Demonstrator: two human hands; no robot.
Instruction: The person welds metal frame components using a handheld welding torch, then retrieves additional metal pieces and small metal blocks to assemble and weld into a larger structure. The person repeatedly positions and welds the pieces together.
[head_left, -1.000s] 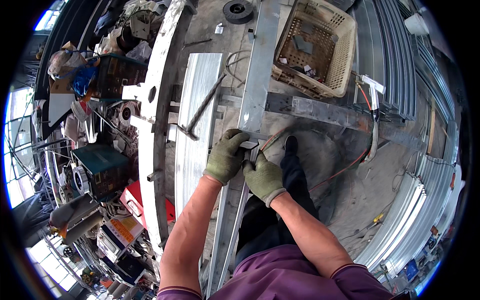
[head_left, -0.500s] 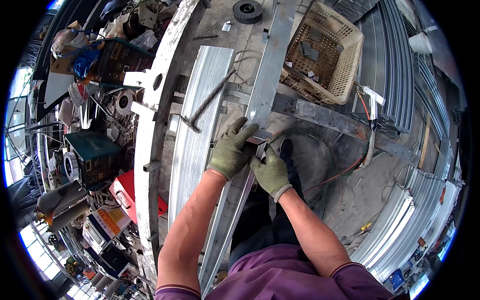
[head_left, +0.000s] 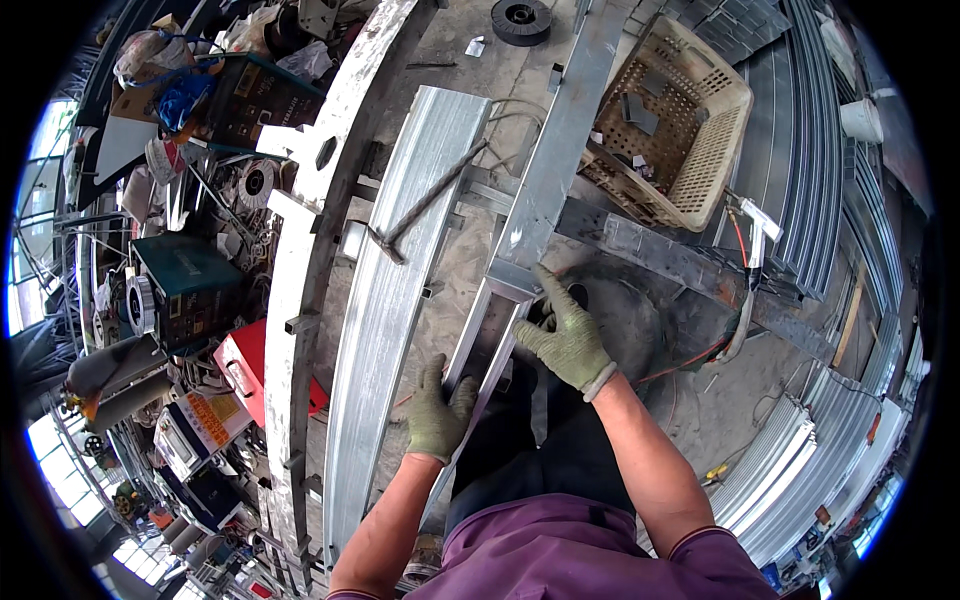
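Note:
A metal channel lies lengthwise in front of me, its hollow side up. At its far end sits a small flat metal plate, against a wide grey steel beam. My right hand, in a green work glove, has its index finger stretched to the plate's right corner and its thumb at the channel's right edge. Lower down, my gloved left hand rests at the channel with its fingers apart, holding nothing. On a broad galvanized profile to the left lies a hammer.
A beige plastic crate with small metal pieces stands at the far right, near a welding torch. A white-stained beam runs along the left, before a red box and cluttered machines. Stacked metal profiles lie right.
My left hand has left the plate and come back toward me along the channel. The plate, tilted before, now lies flat at the channel's end. My right hand has opened out beside it.

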